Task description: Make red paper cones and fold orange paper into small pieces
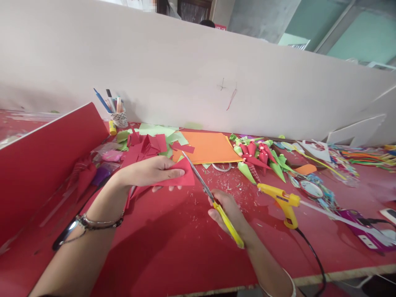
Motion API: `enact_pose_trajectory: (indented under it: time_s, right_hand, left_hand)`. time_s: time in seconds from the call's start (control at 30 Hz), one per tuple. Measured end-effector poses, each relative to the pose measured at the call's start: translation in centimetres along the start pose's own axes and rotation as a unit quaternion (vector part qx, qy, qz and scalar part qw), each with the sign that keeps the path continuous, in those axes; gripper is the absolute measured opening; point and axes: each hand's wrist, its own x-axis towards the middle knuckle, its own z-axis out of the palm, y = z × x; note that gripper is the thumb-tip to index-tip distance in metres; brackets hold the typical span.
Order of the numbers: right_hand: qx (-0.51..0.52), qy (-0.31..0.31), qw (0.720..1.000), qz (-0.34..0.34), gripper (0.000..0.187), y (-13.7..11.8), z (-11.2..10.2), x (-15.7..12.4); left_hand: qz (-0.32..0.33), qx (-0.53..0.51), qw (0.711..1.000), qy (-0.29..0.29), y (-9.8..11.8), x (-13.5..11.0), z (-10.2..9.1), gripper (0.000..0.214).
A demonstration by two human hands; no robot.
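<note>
My left hand point(154, 171) pinches a piece of red paper point(181, 175) between thumb and fingers, above the red table. In my right hand point(227, 208) is a pair of scissors point(227, 222) with yellow handles, its metal blades pointing up and left. The blades lie along the right edge of the red paper; whether they are cutting into it I cannot tell. Behind my left hand is a heap of red paper scraps point(144, 146). Orange paper sheets point(210, 146) lie flat beyond the scissors.
A yellow glue gun point(281, 202) with its cord lies to the right. Behind it are red and green paper cones point(256, 154). A pen cup point(119, 117) stands at the back left, beside a red panel point(49, 169). A white partition point(173, 70) borders the table's back.
</note>
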Motion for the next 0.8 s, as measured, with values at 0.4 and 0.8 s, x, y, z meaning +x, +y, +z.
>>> enact_pose_trajectory:
  time_s: [0.4,0.8]
  right_hand:
    - [-0.038,0.063,0.997,0.016,0.026,0.3,-0.1,0.5]
    - [-0.242,0.079,0.955,0.15,0.039,1.5,0.5,1.3]
  left_hand:
    - [0.088,-0.006,0.996,0.03,-0.4,-0.5,-0.6,0.037]
    - [0.138,-0.045,0.965,0.216,1.6,-2.9,3.2,0.028]
